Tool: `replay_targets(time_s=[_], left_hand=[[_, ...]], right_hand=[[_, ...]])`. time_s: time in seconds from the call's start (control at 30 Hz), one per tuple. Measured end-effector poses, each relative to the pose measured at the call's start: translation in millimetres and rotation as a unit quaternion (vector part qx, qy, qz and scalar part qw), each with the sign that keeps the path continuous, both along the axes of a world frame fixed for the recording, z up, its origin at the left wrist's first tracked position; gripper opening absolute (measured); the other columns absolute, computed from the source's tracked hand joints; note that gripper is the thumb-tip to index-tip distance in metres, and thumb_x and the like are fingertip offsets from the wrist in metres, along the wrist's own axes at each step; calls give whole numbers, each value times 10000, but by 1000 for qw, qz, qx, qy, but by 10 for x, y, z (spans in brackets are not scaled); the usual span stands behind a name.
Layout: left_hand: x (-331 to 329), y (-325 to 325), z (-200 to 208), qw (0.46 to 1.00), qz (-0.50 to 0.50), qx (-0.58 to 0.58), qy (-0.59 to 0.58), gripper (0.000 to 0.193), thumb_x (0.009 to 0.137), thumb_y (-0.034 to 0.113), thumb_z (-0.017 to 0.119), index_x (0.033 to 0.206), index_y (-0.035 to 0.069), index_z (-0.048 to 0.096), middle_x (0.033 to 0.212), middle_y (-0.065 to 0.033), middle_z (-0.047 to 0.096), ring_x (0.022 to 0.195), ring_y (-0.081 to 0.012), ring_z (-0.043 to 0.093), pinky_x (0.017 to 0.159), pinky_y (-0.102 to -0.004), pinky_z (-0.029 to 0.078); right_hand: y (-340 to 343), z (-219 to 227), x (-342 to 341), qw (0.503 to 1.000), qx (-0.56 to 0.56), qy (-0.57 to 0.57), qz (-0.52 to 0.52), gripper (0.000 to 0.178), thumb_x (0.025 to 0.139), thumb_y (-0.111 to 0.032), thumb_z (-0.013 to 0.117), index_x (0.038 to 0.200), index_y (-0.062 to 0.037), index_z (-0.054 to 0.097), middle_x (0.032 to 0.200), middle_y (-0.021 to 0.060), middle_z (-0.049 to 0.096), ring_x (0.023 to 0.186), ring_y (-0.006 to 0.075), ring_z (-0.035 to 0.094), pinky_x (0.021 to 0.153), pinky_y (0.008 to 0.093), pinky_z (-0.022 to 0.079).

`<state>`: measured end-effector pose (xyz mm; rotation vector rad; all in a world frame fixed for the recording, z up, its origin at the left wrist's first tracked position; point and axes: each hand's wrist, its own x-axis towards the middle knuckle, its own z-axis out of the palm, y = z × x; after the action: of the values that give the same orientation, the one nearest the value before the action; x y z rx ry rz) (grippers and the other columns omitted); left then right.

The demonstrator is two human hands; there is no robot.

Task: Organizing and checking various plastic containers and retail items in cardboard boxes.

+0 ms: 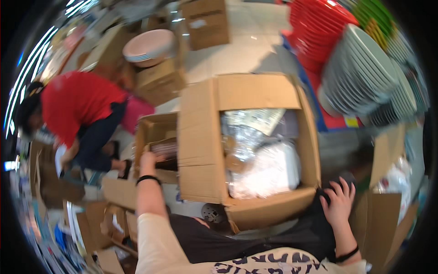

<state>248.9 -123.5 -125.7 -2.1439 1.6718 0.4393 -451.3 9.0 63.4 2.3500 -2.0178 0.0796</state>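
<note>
My left hand (149,160) reaches into a smaller open cardboard box (157,122), at the left end of a dark pinkish-brown stack (167,150). Its fingers are blurred and partly hidden, so whether they grip the stack does not show. My right hand (339,201) lies with fingers spread over my dark-clothed knee and holds nothing. Between my arms stands a large open cardboard box (196,141) with its flaps folded out. Inside it are clear plastic-wrapped goods (246,132) and a shiny white wrapped item (269,169).
A person in a red top (82,102) bends down at the left. Stacked grey-green tubs (360,73) and red tubs (319,27) stand at the far right. Pale pink basins (149,45) sit on a carton (160,82). More open boxes (383,219) flank me on both sides.
</note>
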Motion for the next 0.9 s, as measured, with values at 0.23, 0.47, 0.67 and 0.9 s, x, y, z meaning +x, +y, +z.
replay_targets(time_s=[0.23, 0.47, 0.67, 0.9], left_hand=[[-1736, -492, 1494, 937, -8, -348, 35, 259, 938, 277, 529, 1022, 51, 624, 984, -187, 669, 917, -398, 641, 754, -482, 518], [-3789, -363, 1122, 981, -72, -33, 176, 721, 832, 426, 690, 1299, -50, 417, 1164, -300, 567, 1075, -405, 604, 896, -450, 511], [-4264, -376, 812, 996, 33, 6, 81, 1235, 728, 474, 775, 1526, 57, -71, 1428, -373, 276, 1171, -445, 548, 975, -429, 484], [-4015, -429, 994, 987, 42, -9, 154, 1211, 712, 405, 769, 1542, 106, -62, 1433, -286, 374, 1215, -395, 546, 991, -471, 456]], right_hand=[[27, 33, -81, 999, 14, 9, -39, 232, 752, -240, 749, 941, -115, 699, 1191, 52, 598, 1315, 301, 414, 1131, 584, 204], [78, 19, -106, 1000, 6, -22, -18, 239, 744, -228, 757, 944, -116, 692, 1182, 52, 601, 1318, 293, 419, 1134, 593, 201], [161, -10, -243, 998, 0, -65, -8, 241, 728, -225, 769, 926, -116, 685, 1167, 50, 603, 1312, 292, 426, 1132, 606, 200], [277, -32, -414, 991, -27, -127, 5, 214, 718, -209, 775, 891, -118, 689, 1114, 37, 614, 1298, 285, 438, 1126, 610, 206]])
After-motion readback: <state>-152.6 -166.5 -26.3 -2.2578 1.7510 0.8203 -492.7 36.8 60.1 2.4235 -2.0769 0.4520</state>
